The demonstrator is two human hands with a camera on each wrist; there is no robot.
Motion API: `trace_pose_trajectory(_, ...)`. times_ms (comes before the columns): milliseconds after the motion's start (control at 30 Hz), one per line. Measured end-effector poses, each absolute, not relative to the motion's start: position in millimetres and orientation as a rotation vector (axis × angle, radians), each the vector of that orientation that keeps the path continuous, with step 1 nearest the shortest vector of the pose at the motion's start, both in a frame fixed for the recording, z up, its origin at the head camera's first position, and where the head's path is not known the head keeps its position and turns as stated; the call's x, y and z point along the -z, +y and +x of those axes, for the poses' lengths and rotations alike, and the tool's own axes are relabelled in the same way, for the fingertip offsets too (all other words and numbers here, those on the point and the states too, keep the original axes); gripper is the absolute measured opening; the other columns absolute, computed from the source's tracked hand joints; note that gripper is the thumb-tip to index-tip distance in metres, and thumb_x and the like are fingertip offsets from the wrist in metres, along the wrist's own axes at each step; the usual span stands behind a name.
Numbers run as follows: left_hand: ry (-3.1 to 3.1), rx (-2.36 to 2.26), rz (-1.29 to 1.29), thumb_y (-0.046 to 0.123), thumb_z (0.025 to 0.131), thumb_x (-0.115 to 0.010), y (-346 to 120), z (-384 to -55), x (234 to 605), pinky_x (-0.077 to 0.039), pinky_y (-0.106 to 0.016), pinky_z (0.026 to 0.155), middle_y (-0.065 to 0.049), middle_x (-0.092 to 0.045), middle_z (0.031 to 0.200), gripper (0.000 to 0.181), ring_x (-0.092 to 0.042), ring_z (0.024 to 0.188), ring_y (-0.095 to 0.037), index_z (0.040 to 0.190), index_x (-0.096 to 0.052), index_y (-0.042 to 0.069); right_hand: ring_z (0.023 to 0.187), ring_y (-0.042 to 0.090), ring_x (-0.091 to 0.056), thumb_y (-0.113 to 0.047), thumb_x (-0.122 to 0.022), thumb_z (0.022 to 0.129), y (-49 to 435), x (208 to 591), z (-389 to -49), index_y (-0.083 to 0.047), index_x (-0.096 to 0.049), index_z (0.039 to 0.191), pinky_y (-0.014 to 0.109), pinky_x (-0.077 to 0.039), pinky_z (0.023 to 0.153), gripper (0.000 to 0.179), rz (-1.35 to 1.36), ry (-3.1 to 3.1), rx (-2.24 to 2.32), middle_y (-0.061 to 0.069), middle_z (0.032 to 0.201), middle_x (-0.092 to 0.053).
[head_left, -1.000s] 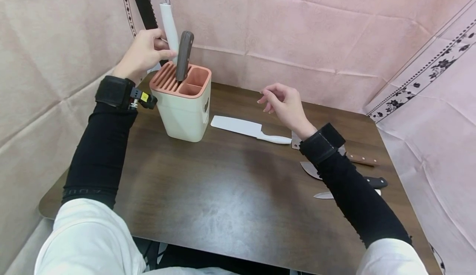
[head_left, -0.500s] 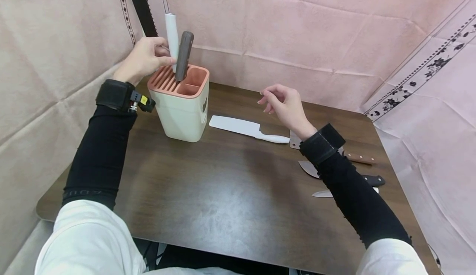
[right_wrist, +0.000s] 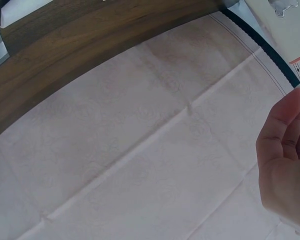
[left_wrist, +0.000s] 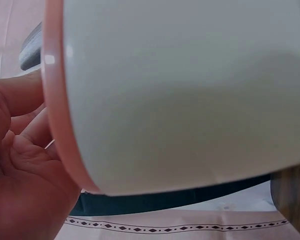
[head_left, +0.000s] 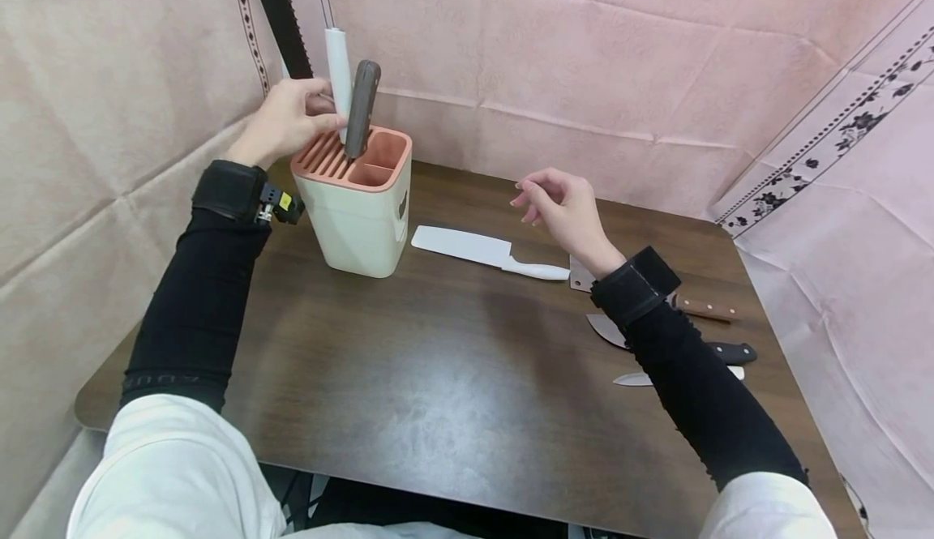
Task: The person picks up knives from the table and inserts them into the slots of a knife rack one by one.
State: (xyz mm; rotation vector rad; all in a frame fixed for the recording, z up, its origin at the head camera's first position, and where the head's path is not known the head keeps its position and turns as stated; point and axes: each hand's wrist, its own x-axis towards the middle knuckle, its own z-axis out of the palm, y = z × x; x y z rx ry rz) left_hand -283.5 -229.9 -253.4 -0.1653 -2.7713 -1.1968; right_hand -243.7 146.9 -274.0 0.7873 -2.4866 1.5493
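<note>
In the head view my left hand pinches the white handle of a knife standing in the cream knife holder. Its blade is hidden inside the slots. Close beside it, a dark grey-handled knife also stands in the holder. In the left wrist view the holder's wall fills most of the frame, and the left hand reaches past its pink rim. My right hand hovers over the table with fingers loosely bent, holding nothing. A white cleaver-shaped knife lies between that hand and the holder.
Under and beyond the right forearm lie several knives: one with a brown wooden handle, one with a black handle and a small one with a pale blade. Pink cloth hangs behind the brown table.
The left hand and the white handle have moved down, sinking the knife deeper into the holder, mostly before the middle frame. My right hand has barely moved.
</note>
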Motion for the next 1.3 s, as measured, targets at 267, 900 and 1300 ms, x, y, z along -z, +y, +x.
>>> trace_pose_trajectory(267, -2.789, 1.129, -0.201, 0.024, 0.099, -0.053, -230.3, -281.7, 256.5, -0.041, -0.050, 0.106, -0.019, -0.057, 0.135, 0.043, -0.055, 0.125, -0.032, 0.138, -0.048, 0.006, 0.054, 0.001, -0.059, -0.005, -0.054, 0.096, 151.0, 274.7, -241.1, 0.010, -0.064, 0.101, 0.016, -0.050, 0.056, 0.019, 0.773, -2.478, -1.562, 0.017, 0.080, -0.071)
trace_pose_trajectory(900, -2.804, 1.082, -0.208, 0.023, 0.100, -0.052, -229.2, -280.4, 257.2, -0.039, -0.053, 0.107, -0.022, -0.055, 0.135, 0.046, -0.052, 0.126, -0.036, 0.140, -0.044, 0.003, 0.058, 0.011, -0.064, -0.019, -0.058, 0.097, 171.3, 297.4, -262.8, 0.000, -0.067, 0.102, 0.025, -0.055, 0.061, 0.022, 0.701, -2.481, -1.525, 0.013, 0.085, -0.073)
trace_pose_trajectory(1300, -2.703, 1.128, -0.079, 0.032, 0.097, -0.053, -225.6, -266.2, 248.8, -0.042, -0.045, 0.105, -0.019, -0.056, 0.135, 0.051, -0.054, 0.123, -0.028, 0.143, -0.044, 0.011, 0.056, 0.002, -0.062, -0.014, -0.058, 0.096, 202.4, 299.6, -264.2, 0.004, -0.067, 0.104, 0.022, -0.054, 0.058, 0.021, 0.601, -2.508, -1.509, -0.015, 0.074, -0.069)
